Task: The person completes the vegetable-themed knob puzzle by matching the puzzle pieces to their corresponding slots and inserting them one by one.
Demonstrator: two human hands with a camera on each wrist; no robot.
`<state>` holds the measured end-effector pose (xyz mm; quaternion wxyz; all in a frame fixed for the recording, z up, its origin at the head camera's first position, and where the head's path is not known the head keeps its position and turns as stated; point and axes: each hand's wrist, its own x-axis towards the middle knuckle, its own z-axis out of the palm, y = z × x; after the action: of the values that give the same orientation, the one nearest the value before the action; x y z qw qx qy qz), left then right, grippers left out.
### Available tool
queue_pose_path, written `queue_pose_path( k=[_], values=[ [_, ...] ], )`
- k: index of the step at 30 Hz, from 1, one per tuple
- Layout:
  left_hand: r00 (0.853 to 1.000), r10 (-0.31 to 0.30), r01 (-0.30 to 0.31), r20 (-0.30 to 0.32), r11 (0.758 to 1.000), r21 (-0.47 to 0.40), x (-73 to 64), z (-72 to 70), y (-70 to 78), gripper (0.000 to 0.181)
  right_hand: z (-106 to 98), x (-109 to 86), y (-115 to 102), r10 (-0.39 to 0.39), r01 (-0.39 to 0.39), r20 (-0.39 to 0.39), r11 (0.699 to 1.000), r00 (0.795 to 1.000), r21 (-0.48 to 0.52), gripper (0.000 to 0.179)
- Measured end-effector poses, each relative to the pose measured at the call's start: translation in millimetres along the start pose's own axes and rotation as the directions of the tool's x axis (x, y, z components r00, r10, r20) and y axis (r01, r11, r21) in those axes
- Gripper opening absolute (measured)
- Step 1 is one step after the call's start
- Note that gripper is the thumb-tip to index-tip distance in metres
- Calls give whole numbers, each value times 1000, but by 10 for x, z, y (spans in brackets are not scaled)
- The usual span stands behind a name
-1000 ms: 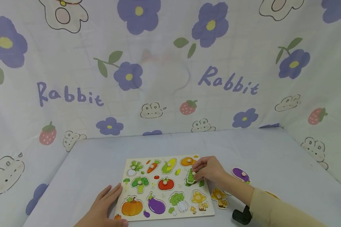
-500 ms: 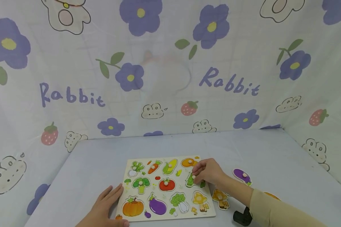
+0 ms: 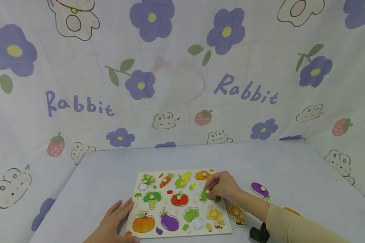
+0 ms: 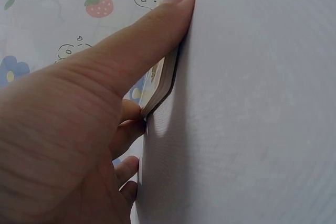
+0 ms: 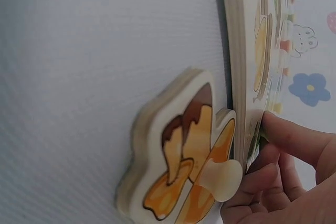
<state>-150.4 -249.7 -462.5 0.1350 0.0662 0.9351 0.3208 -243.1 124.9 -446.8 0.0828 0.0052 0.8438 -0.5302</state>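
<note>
A wooden vegetable puzzle board (image 3: 170, 234) lies flat on the table. My left hand (image 3: 109, 222) touches its near left corner, thumb (image 4: 152, 24) along the near edge and straight fingers at the left side. My right hand (image 3: 226, 187) pinches the knob of a green vegetable puzzle piece (image 3: 203, 195) at the board's right side, which sits over its matching picture. The hand partly hides that piece. Knobbed pieces such as the tomato (image 3: 184, 200), broccoli (image 3: 152, 204) and corn (image 3: 185, 177) are in the board. The front row of pictures, including the pumpkin (image 3: 143, 224), shows no knobs.
Right of the board lie a loose mushroom piece (image 3: 238, 217), large in the right wrist view, and a purple eggplant piece (image 3: 258, 187). An orange piece (image 3: 292, 211) is partly hidden behind the sleeve. A black object (image 3: 257, 233) is beside the right forearm. A patterned curtain (image 3: 179, 91) stands behind.
My right hand has lowered the green piece from an offset, tilted position until it lines up with its picture. The left hand has stayed on the corner; the head view has shifted slightly.
</note>
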Motion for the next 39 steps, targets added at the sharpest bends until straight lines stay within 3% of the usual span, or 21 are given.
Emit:
queue_pose_path(
  k=[4,12,20,30,34,39],
  values=[
    [1000,-9,9,-2,1000,-10,3,-6,-3,115,1,7,-21,3,-3,-2,1000,1000,-1,28],
    [989,146,-146,-19,989,-1,-4,-13,-92,107,3,-26,-24,8,-8,7,1000,1000,-9,28],
    [980,197,-197,-23,980,-12,-3,-27,-129,104,3,-11,-9,8,-8,17,1000,1000,2,29],
    [983,182,-182,-20,983,8,-14,-33,-126,105,17,-5,-5,-1,1,20,1000,1000,1,29],
    [993,114,-114,4,993,-7,-3,-28,-104,108,16,-7,-1,2,-3,19,1000,1000,16,29],
    [999,31,-31,12,999,-16,-4,-25,-83,113,-68,11,-22,-8,6,83,1000,997,25,31]
  ],
)
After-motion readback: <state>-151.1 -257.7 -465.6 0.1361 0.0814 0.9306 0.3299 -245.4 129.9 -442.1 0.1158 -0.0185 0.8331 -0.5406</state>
